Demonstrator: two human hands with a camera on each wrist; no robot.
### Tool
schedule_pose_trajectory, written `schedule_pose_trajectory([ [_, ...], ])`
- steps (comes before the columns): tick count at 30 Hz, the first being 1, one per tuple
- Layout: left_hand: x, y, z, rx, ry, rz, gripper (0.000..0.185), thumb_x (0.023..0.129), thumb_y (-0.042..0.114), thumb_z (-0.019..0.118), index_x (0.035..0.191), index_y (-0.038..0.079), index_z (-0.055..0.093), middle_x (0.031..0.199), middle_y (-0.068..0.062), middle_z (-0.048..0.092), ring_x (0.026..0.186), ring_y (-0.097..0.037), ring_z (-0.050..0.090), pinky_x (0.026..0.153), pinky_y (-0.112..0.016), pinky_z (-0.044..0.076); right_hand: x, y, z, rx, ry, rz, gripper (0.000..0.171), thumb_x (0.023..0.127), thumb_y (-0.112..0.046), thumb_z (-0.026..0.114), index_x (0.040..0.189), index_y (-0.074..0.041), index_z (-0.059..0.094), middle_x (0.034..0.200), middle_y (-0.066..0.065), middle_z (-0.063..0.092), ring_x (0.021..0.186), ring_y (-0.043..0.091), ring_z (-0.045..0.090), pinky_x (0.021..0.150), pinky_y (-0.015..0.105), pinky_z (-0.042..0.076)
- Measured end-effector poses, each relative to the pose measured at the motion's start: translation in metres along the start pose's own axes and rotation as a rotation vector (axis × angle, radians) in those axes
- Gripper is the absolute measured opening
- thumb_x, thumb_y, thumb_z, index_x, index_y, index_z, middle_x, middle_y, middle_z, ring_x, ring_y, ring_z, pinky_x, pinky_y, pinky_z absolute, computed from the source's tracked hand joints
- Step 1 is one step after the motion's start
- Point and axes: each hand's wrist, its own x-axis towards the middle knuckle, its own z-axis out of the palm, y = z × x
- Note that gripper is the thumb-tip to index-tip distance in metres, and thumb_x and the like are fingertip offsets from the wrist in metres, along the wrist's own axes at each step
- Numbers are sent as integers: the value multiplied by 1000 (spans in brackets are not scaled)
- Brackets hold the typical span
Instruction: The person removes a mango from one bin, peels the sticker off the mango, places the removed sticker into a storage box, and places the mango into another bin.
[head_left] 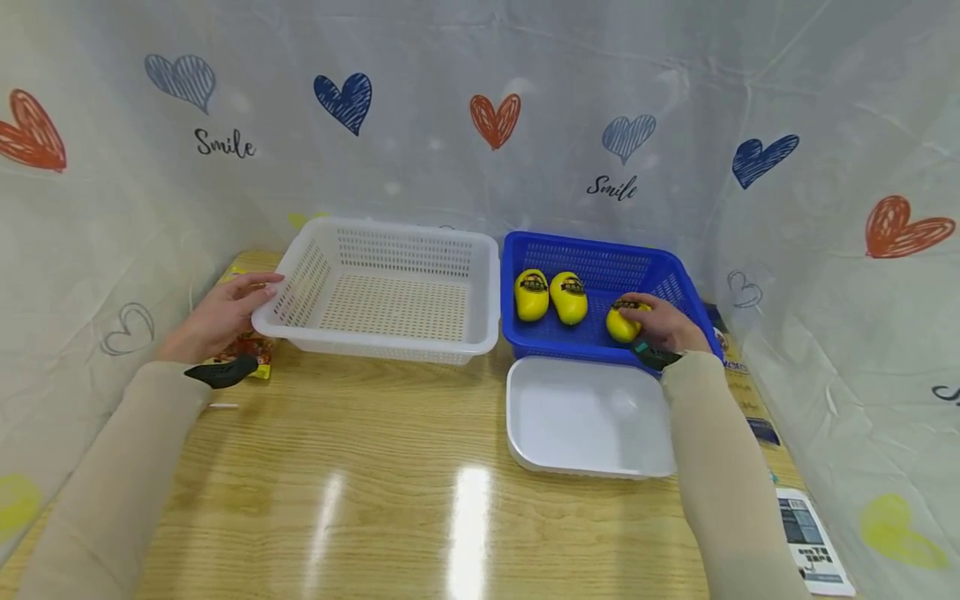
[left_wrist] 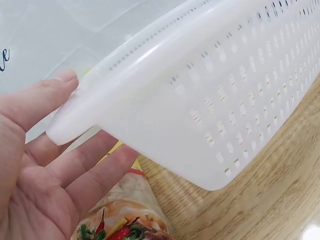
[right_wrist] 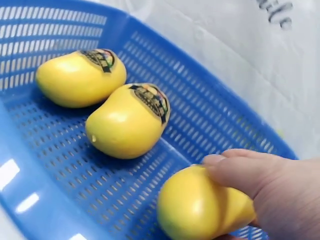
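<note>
Nearest to me on the worktop lies a shallow white tray, just in front of the blue basket. Both my forearms are in beige sleeves.

My right hand reaches over the tray into the blue basket and grips a yellow mango near the basket's front right corner, thumb and fingers curled round it. The mango is smooth, glossy and bright yellow, plump at one end and narrowing toward the other; from the right wrist view its skin looks clean and unmarked where my fingers cover it. It rests on the perforated basket floor.

To its left, well clear of my hand, two more mangoes lie side by side, touching each other, each with a dark round sticker at the far end.

My left hand is relaxed, fingers straight, the fingertips touching the left rim of the white basket, which stands beside the blue one. Under that hand lies a printed snack packet.

Behind everything hangs a pale curtain with hearts.
</note>
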Motion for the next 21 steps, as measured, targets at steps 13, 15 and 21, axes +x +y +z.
schedule_pose_trajectory([
  [13, -2, -1, -4, -41, -14, -14, 59, 101, 40, 49, 150, 12, 33, 131, 0, 41, 103, -6, 58, 77, -23, 55, -56, -37, 3, -266, 164, -318, 50, 101, -39, 53, 145, -16, 45, 148, 17, 37, 118, 35, 42, 99, 51, 44],
  [15, -3, -2, -4, -55, -24, -9, 58, 101, 38, 48, 150, 12, 33, 131, 0, 41, 103, -6, 58, 77, -23, 55, -70, -40, 10, -302, 164, -389, 48, 102, -36, 52, 144, -14, 46, 144, 18, 43, 116, 34, 45, 95, 45, 46],
  [21, -3, -4, -3, -123, -37, -4, 55, 102, 32, 50, 151, 13, 33, 130, 1, 43, 103, -7, 59, 77, -23, 55, -110, -42, 43, -249, 151, -436, 49, 102, -37, 51, 147, -18, 44, 148, 14, 41, 103, 31, 56, 85, 39, 51],
])
